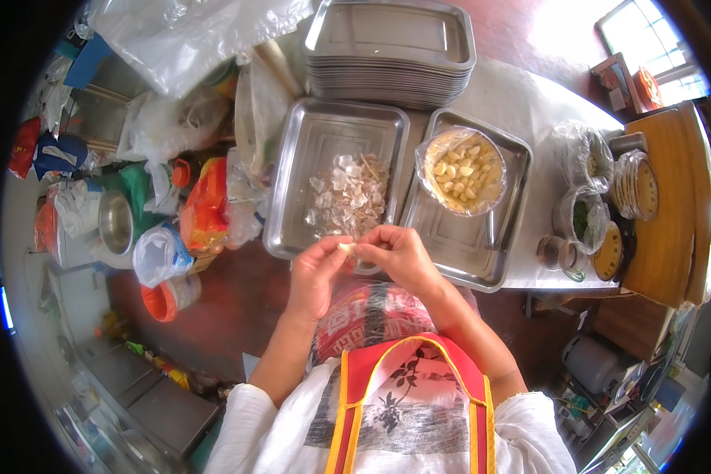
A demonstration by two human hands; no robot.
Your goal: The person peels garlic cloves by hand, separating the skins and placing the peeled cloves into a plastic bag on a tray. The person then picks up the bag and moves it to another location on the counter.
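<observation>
Between the fingertips of my left hand [317,272] and my right hand [400,258] is a pale garlic clove [347,247], pinched by both. The hands meet over the near edge of a steel tray [293,178], where a heap of papery garlic skins [352,189] lies. To the right, a second steel tray [450,260] holds a plastic-covered bowl [429,178] filled with peeled garlic cloves [465,169]. A slim metal utensil, perhaps a knife, lies beside the bowl, partly hidden.
Stacked steel trays [391,77] stand behind the two trays. At the table's right are plastic-wrapped containers [580,219], a glass jug [560,255] and patterned plates [608,252]. Plastic bags [207,207], a steel bowl [116,222] and a red bucket [160,301] crowd the left.
</observation>
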